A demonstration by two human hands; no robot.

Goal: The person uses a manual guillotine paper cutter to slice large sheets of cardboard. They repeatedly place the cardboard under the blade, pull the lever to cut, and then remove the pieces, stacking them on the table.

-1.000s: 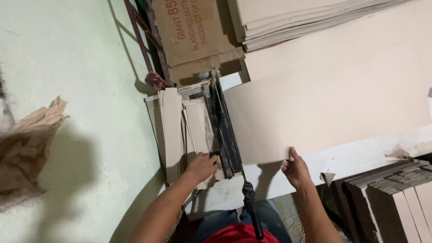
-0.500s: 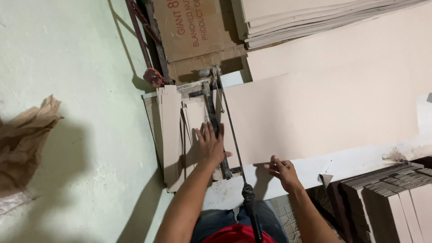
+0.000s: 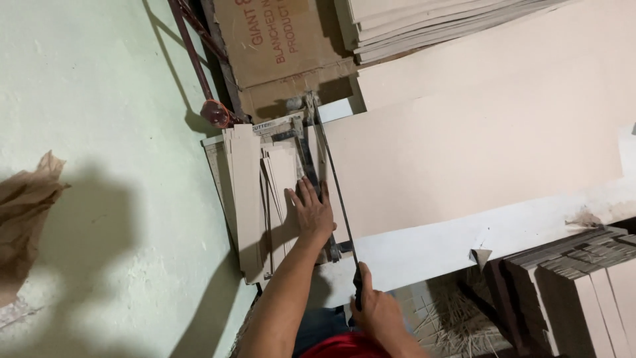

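Observation:
My left hand (image 3: 311, 211) lies flat, fingers spread, pressing down on the bed of a paper cutter (image 3: 291, 136) beside its long dark blade arm (image 3: 331, 179). My right hand (image 3: 372, 306) is closed around the black handle at the near end of that arm, which is raised off the bed. A large beige sheet of board (image 3: 464, 152) lies under the blade and extends to the right. Cut beige strips (image 3: 248, 192) are piled on the cutter's left side.
A white table edge (image 3: 450, 248) runs under the sheet. Stacked beige sheets (image 3: 430, 23) and a brown cardboard box (image 3: 278, 46) stand at the back. Dark stacked boards (image 3: 570, 285) sit at lower right. Crumpled brown paper (image 3: 23, 225) lies on the pale green floor at the left.
My left hand moved up from the cutter's near end and flattened on the bed. My right hand left the sheet's near edge and took hold of the blade handle.

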